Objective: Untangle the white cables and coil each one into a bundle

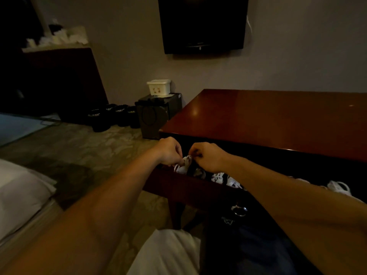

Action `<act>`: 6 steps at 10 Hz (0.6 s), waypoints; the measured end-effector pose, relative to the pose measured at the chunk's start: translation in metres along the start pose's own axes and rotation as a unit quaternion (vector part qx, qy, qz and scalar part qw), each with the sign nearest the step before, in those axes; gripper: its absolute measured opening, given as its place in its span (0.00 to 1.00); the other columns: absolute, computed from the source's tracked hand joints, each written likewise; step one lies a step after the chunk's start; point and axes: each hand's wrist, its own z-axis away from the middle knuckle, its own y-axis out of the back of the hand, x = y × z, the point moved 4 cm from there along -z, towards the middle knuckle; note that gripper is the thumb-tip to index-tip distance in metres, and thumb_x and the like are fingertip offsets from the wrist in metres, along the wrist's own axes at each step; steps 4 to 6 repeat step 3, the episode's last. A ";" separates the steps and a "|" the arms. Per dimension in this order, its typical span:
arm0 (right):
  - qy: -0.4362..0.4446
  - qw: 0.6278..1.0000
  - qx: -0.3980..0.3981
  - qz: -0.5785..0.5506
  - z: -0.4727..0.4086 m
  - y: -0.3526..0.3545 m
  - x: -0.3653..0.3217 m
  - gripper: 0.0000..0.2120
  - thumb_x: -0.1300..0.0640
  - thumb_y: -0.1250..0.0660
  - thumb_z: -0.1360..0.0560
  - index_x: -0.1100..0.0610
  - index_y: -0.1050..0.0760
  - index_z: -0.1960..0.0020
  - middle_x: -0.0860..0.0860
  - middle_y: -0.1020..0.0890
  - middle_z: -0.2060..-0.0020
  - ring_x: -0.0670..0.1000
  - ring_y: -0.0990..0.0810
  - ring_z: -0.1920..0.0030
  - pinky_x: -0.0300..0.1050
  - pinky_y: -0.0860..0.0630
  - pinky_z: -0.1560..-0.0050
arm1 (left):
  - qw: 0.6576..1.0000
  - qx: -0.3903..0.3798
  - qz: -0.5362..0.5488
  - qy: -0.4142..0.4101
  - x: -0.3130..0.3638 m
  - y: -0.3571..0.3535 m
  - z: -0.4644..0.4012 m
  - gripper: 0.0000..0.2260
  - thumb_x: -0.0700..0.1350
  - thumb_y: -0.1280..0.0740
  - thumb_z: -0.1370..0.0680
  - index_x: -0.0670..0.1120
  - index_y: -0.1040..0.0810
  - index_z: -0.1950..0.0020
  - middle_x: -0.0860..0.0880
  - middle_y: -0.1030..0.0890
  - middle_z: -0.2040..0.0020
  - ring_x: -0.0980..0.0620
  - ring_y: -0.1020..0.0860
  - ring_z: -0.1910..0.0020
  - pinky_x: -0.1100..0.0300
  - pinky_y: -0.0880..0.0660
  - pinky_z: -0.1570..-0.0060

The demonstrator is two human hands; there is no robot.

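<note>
the glossy reddish-brown wooden desk [278,120] fills the 2 to 3 o'clock part of the view, and its dark pulled-out drawer [198,187] runs below the top from about the centre toward 4 o'clock. inside the drawer lie loose tangles of thin white cable [224,179], strung along the drawer's length from centre to 4 o'clock, with another pale clump near the right forearm; how many separate cables there are i cannot tell in this dim light. both bare forearms reach in from 6 o'clock and meet at the drawer's left end. the left hand [170,151] has its fingers curled and pinches the small white cable loop [185,161] from the 9 o'clock side. the right hand [206,155] is curled too, its fingertips at the same loop from the 3 o'clock side. the two hands sit almost touching, knuckles facing each other, the loop hanging between and just below them over the drawer's near edge. the relation that matters: the held piece lies directly between the hands, equally near to both, while the rest of the cable trails away toward 4 o'clock, on the right hand's side. so my judgement is that any drawing-out of slack would run along the drawer's long axis, the right hand being better placed to feed it. the step in hand looks like picking apart or winding one small loop.
</note>
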 end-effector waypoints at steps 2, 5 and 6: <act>0.013 0.994 -0.070 0.083 -0.002 -0.007 -0.004 0.20 0.64 0.39 0.18 0.53 0.24 0.29 0.55 0.18 0.43 0.52 0.21 0.58 0.46 0.26 0.60 | 0.997 -0.060 -0.042 0.029 0.001 -0.007 -0.006 0.06 0.42 0.24 0.21 0.41 0.13 0.47 0.46 0.14 0.53 0.49 0.15 0.53 0.61 0.23 0.63; 0.018 0.995 -0.071 0.071 0.001 -0.008 -0.005 0.24 0.64 0.39 0.19 0.52 0.30 0.24 0.56 0.20 0.37 0.54 0.20 0.51 0.50 0.22 0.54 | 0.998 -0.039 -0.037 0.034 0.004 -0.002 -0.006 0.07 0.43 0.23 0.22 0.43 0.13 0.46 0.46 0.14 0.51 0.49 0.15 0.52 0.59 0.21 0.59; 0.018 0.995 -0.071 0.071 0.001 -0.008 -0.005 0.24 0.64 0.39 0.19 0.52 0.30 0.24 0.56 0.20 0.37 0.54 0.20 0.51 0.50 0.22 0.54 | 0.998 -0.039 -0.037 0.034 0.004 -0.002 -0.006 0.07 0.43 0.23 0.22 0.43 0.13 0.46 0.46 0.14 0.51 0.49 0.15 0.52 0.59 0.21 0.59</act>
